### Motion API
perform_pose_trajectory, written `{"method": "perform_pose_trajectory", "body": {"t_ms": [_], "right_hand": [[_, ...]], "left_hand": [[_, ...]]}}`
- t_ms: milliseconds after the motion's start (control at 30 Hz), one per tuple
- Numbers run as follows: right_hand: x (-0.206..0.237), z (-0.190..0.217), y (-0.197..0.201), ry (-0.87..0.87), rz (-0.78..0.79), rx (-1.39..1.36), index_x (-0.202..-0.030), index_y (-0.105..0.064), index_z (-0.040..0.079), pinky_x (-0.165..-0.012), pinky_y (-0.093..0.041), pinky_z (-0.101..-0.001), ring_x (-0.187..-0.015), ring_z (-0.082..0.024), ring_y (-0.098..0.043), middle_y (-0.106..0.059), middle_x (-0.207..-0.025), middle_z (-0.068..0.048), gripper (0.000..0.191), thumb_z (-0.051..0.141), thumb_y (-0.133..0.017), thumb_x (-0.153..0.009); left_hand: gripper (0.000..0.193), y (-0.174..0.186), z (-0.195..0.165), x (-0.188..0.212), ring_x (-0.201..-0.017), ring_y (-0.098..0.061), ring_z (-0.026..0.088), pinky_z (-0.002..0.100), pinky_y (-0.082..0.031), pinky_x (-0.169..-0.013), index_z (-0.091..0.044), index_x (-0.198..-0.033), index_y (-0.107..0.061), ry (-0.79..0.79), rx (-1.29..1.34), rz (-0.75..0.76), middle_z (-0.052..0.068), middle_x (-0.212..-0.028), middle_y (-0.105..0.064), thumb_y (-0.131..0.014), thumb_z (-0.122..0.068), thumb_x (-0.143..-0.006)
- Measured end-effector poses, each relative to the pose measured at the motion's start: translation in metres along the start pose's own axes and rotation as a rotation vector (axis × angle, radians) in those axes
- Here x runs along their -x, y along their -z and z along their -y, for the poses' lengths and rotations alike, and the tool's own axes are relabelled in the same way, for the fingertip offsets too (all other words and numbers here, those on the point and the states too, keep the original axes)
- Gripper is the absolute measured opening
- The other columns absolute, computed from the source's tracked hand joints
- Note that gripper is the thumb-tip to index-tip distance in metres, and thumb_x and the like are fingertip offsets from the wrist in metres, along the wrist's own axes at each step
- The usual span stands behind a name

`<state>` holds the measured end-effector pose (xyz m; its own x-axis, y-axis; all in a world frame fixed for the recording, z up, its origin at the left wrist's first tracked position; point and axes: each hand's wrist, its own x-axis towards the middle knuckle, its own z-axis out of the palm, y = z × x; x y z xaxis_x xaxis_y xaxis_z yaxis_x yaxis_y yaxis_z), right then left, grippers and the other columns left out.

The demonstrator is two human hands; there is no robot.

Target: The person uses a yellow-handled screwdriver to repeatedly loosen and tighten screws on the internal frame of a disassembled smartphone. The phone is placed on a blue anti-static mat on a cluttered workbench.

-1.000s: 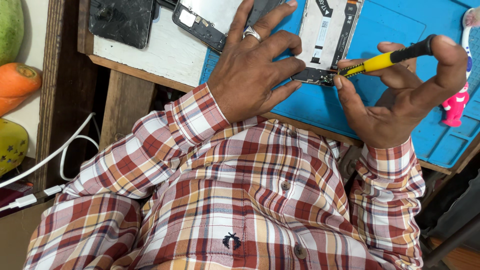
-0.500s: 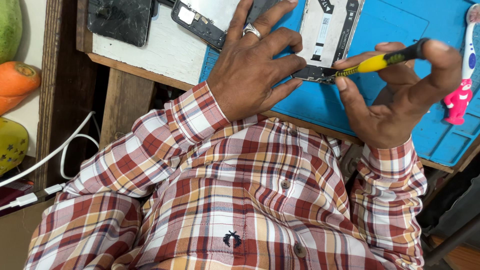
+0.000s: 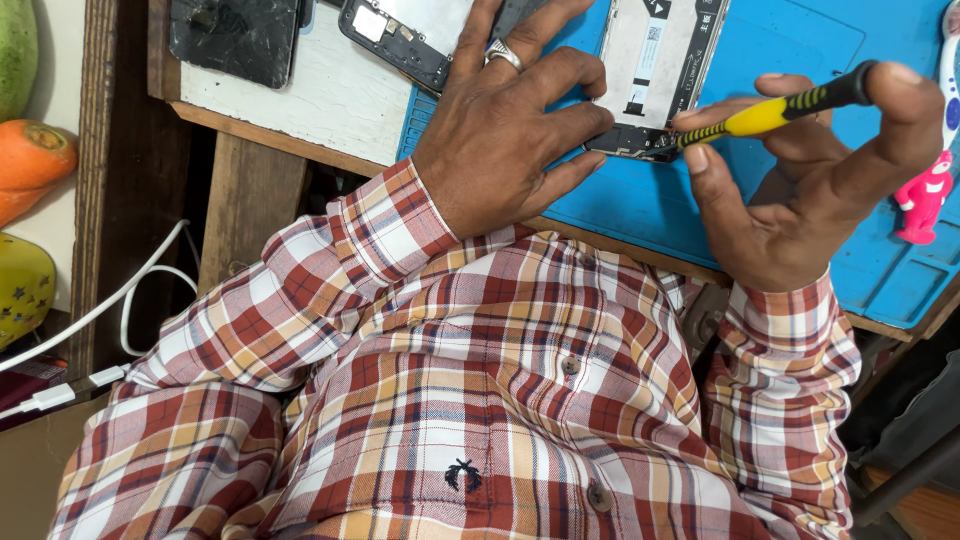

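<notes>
Since the earlier frame, your right hand has tilted the yellow screwdriver slightly; its fingers grasp the handle, tip at the opened phone on the blue mat. Your left hand presses the phone, fingers spread.

One camera, worn on the head, looks steeply down the person's checked shirt onto the near edge of the surface. It sits close; both hands fill the upper frame.
</notes>
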<state>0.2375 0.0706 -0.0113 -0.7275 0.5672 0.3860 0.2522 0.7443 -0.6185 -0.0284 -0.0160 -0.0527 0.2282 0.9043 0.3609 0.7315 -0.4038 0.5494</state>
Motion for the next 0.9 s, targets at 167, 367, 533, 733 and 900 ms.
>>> {"method": "perform_pose_trajectory", "body": {"t_ms": [167,367,533,733,900], "right_hand": [[-0.0043,0.0084,-0.0033,0.009,-0.048,0.14,-0.163,-0.002,0.029,-0.091,-0.061,-0.0398,-0.109,-0.033,-0.072,-0.048,-0.142,-0.017,0.12,-0.014,-0.088,-0.092],[-0.0055,0.0098,-0.0035,0.007,-0.05,0.109,-0.162,-0.002,0.028,-0.09,-0.062,-0.0373,-0.108,-0.033,-0.071,-0.047,-0.142,-0.019,0.12,-0.015,-0.088,-0.091],[-0.0039,0.0101,-0.0027,0.012,-0.028,0.061,-0.162,-0.002,0.029,-0.09,-0.061,-0.0359,-0.109,-0.034,-0.072,-0.045,-0.142,-0.021,0.12,-0.016,-0.087,-0.091],[-0.0031,0.0061,-0.0068,-0.013,-0.062,0.11,-0.162,-0.002,0.031,-0.091,-0.06,-0.0342,-0.109,-0.035,-0.072,-0.043,-0.143,-0.023,0.121,-0.016,-0.087,-0.09],[-0.0104,0.0105,-0.0023,0.006,-0.013,0.029,-0.163,-0.002,0.033,-0.106,-0.051,-0.0382,-0.11,-0.027,-0.074,-0.057,-0.127,-0.017,0.115,-0.018,-0.081,-0.096]], "left_hand": [[0.019,0.0015,-0.0007,-0.0002,-0.153,-0.03,0.03,0.066,-0.005,-0.131,-0.014,-0.112,-0.078,0.003,0.002,0.003,0.0,-0.129,-0.06,-0.076,-0.031,-0.104],[0.019,0.0016,-0.0013,0.0,-0.153,-0.03,0.03,0.066,-0.006,-0.131,-0.014,-0.112,-0.079,0.006,0.002,0.004,0.0,-0.128,-0.06,-0.076,-0.032,-0.104],[0.02,0.0007,-0.0002,0.0004,-0.153,-0.03,0.03,0.065,-0.006,-0.132,-0.014,-0.112,-0.079,-0.001,-0.009,0.001,0.0,-0.128,-0.06,-0.076,-0.032,-0.105],[0.019,-0.0006,-0.0001,-0.0004,-0.156,-0.03,0.031,0.065,-0.005,-0.131,-0.014,-0.112,-0.079,0.004,-0.008,0.004,0.0,-0.129,-0.06,-0.076,-0.032,-0.105],[0.019,0.0013,-0.0012,-0.0001,-0.155,-0.029,0.029,0.064,-0.004,-0.132,-0.015,-0.114,-0.079,0.007,-0.012,0.014,-0.001,-0.128,-0.06,-0.076,-0.032,-0.105]]}}
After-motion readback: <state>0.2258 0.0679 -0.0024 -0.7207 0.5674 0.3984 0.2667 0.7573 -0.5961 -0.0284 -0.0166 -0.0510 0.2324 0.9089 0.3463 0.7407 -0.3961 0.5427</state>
